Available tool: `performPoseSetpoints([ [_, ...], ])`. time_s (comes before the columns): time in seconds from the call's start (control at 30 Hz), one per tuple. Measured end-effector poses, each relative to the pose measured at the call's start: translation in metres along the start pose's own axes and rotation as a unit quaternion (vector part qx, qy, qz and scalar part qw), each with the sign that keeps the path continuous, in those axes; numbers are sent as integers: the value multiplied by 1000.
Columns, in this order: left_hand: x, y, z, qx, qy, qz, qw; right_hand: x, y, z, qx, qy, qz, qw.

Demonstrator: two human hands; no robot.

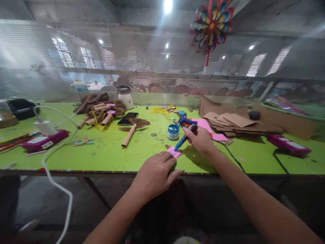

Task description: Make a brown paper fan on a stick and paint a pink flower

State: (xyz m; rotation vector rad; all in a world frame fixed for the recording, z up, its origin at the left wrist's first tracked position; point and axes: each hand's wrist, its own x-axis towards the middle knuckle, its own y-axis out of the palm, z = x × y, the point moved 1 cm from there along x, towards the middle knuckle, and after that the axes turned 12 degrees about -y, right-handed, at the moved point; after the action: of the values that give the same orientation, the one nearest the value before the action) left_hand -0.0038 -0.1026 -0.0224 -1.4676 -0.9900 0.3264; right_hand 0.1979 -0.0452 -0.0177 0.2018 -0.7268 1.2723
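My right hand (201, 140) is closed around a blue marker (182, 140), whose tip meets a small pink piece of paper (173, 151) bearing dark marks. Lying on the table, my left hand (157, 171) touches the near edge of that paper with its fingers, thumb held apart. Just beyond the paper stands a small blue-rimmed jar (173, 133). A blue glue gun (186, 120) lies behind the marker. To the left is a rolled brown paper tube with a pleated fan (130, 135), yellow string around it.
Several similar brown paper pieces (101, 113) lie at the back left, near a phone (128, 118). Brown paper sheets (236, 122) are stacked on the right. Purple power strips (45, 139) sit at both sides, and a white cable (48, 169) hangs over the front edge.
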Motion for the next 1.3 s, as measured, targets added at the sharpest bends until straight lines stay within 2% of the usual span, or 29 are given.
performPoseSetpoints([
  [0.13, 0, 0, 0, 1, -2, -1, 1000, 2, -3, -1, -33, -9, -28, 999],
  [0.27, 0, 0, 0, 3, -2, -1, 1000, 3, -5, -2, -15, -8, -64, 998],
  [0.8, -1, 0, 0, 2, -7, 5, 1000, -1, 1, 3, -12, -15, -15, 1000],
  [0.97, 0, 0, -1, 3, -5, 8, 1000, -1, 1, 4, -56, -27, 3, 998],
  [1.17, 0, 0, 0, 4, -7, 7, 1000, 2, -3, 2, -75, -32, -53, 995],
  [1.3, 0, 0, 0, 3, -7, 10, 1000, 0, -2, 3, -49, -25, -46, 997],
])
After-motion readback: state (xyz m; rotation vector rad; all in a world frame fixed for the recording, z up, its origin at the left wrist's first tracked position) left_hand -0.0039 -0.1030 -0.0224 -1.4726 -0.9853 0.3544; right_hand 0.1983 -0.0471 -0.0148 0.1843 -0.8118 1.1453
